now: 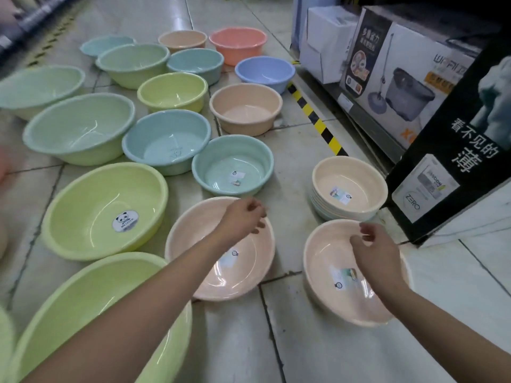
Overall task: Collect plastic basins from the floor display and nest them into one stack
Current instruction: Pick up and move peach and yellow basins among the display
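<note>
While I looked down through the head camera, this was the scene:

Left hand: my left hand (243, 217) hung over the far rim of a peach basin (243, 272), fingers loosely curled and spread, gripping nothing.

Right hand: my right hand (373, 250) hovered above a second peach basin (331, 261), fingers slack and parted, empty; whether it touched the plastic I could not tell.

Stack: the nested stack (349, 189) of cream basins stood beyond my right hand, just beside a black carton (453, 167), with a label stuck inside the top basin.

Peach basins: both sat upright on the tiled floor (290, 167), apart from each other, each with a label inside.

Loose basins to my left: a lime basin with a panda sticker (105, 211) lay left of the first peach one; a bigger lime basin (91, 310) lay nearer to me, partly under my left forearm.

Farther basins: a teal basin (233, 165) stood just past my left hand; beyond it were a beige basin (246, 109), a blue basin (265, 73) and a coral basin (238, 44), with more green and teal ones to the left.

Shelf side: boxed mop buckets (398, 84) lined the right edge behind a yellow-black floor stripe (315, 120).
</note>
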A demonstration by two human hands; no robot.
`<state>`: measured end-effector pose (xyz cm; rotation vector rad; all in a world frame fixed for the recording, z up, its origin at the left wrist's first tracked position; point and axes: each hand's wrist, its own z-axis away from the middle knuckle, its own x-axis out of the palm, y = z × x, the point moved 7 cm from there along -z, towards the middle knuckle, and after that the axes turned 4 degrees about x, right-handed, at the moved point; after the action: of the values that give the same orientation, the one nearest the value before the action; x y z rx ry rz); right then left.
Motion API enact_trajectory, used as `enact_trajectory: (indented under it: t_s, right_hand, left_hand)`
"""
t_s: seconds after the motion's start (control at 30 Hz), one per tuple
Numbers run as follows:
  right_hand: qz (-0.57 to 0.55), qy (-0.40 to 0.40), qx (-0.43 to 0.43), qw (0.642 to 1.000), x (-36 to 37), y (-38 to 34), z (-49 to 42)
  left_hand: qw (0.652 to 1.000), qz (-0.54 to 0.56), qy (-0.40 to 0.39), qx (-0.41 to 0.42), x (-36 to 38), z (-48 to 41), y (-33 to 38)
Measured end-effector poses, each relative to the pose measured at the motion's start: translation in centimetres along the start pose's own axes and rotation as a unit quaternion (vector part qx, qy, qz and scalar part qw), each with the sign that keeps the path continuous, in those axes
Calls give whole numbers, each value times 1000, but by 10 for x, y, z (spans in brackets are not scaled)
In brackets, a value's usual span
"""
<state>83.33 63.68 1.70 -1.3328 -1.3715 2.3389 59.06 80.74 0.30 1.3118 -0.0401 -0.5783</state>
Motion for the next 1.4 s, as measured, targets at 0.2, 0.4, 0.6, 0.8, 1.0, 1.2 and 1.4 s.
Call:
enact_trajectory:
  t_s: [0.2,0.4,0.6,0.8,1.0,1.2,1.4]
  right_hand:
    - [4,-120,-55,991,112,-65,9]
    - [85,-142,18,986,174,-42,5]
    - [118,-233,103,960,212,0,10]
    - [80,-225,67,969,201,-16,13]
    - [-22,-189,31,981,160,-64,-12]
    - [-183,-183,46,965,152,-142,-74]
    - [-175,-178,34,968,189,-183,-133]
  left_hand:
    - [973,-170,146,-52,-116,-9,-42]
    - [960,-192,156,-131,-143,-4,-107]
    - [971,-99,71,-207,-151,-5,-149]
    - [988,-70,56,-124,-156,7,-123]
    - [992,-82,86,-53,-167,-13,-73]
    - [979,-12,197,-42,-184,-58,-18]
    - [960,109,242,-92,-165,-112,-31]
